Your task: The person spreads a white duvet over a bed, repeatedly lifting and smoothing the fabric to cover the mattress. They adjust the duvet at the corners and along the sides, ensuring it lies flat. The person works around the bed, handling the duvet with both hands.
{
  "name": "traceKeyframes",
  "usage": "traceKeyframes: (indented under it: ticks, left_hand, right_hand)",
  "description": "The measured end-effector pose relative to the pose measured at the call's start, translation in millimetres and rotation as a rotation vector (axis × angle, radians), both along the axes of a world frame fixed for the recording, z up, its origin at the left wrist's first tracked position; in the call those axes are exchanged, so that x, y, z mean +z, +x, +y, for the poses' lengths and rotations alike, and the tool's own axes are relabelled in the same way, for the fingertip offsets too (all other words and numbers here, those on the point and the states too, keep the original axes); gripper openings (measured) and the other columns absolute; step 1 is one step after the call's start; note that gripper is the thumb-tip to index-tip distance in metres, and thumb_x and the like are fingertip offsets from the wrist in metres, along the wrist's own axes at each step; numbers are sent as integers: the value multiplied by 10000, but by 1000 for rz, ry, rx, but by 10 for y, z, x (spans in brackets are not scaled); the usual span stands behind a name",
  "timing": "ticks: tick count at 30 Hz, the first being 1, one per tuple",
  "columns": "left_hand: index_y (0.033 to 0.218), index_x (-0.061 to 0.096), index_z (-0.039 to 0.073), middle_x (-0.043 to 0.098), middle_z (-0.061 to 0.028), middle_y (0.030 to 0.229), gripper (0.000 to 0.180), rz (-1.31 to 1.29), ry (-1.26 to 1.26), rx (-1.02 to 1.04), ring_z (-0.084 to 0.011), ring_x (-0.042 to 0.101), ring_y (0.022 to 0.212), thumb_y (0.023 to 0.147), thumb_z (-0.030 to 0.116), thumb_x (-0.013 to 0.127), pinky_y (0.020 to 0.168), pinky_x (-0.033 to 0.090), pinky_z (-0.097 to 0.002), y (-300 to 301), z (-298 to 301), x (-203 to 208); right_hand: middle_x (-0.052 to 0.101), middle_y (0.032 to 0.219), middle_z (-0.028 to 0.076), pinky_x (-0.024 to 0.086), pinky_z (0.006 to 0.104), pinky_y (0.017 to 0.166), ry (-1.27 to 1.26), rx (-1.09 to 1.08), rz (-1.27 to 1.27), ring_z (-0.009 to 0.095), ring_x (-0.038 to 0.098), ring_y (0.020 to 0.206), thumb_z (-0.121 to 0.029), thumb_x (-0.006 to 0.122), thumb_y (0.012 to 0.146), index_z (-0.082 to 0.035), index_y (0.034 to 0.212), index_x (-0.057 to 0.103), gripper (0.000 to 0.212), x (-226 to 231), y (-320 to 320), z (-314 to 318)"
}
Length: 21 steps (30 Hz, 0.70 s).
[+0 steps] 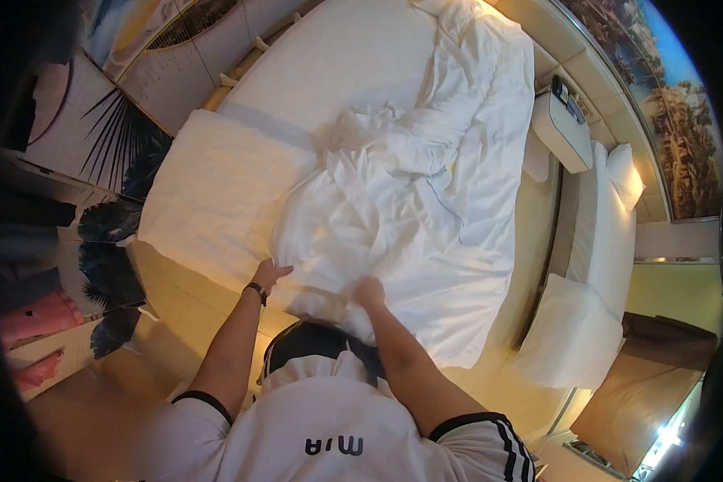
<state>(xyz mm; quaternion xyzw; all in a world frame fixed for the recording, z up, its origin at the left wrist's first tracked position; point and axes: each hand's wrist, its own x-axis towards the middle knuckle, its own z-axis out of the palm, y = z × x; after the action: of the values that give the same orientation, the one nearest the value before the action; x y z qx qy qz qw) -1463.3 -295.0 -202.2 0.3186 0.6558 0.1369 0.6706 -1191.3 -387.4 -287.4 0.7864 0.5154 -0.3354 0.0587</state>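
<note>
A rumpled white duvet (377, 193) lies bunched across the white bed (297, 72), its near part spilling over the edge in front of me. At that near edge my left hand (271, 275), with a dark band on the wrist, is beside the duvet's left border. Its thumb and fingertips are stretched out, and nothing shows in its grasp. My right hand (367, 291) is over the near part of the duvet, smeared by motion; its fingers cannot be made out. A flat white cloth-covered piece, perhaps a pillow (209, 189), lies on the bed to the left.
On the right stands a second narrow bed with white bedding (570, 329) and a pillow (625, 177). Between the beds a white bedside table (562, 124) holds a dark phone-like device. Yellowish floor (530, 217) runs between them. A brown curtain (635, 402) hangs at lower right.
</note>
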Motion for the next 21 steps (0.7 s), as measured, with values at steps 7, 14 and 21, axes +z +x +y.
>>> traceKeyframes:
  ticks: [7,14,21]
  left_hand:
    - [835,522,44,547,-55,751,174,-504,139,887,-172,519,616,834,207,584,472,385,-281,-204,-134,-370]
    - [917,536,10,555,-84,857,212,-140,150,743,-188,540,724,795,164,618,535,424,-319,22,-412,-606]
    - [1164,484,73,487,-171,1095,587,346,759,-299,-321,469,988,699,374,679,812,382,-407,1255,-1034,-141]
  right_hand:
    - [526,635,89,422,299,470,279,-1063,1049,210,525,558,-77,446,777,-21,714,521,113,686,-91,-219]
    - [503,738,99,409,365,516,269,-2147,648,230,502,646,-335,502,818,-7,962,496,359,393,162,-1677]
    - [546,1021,47,409,451,808,790,-2369,1564,194,499,961,-442,507,793,-139,1026,515,383,-266,906,-2591]
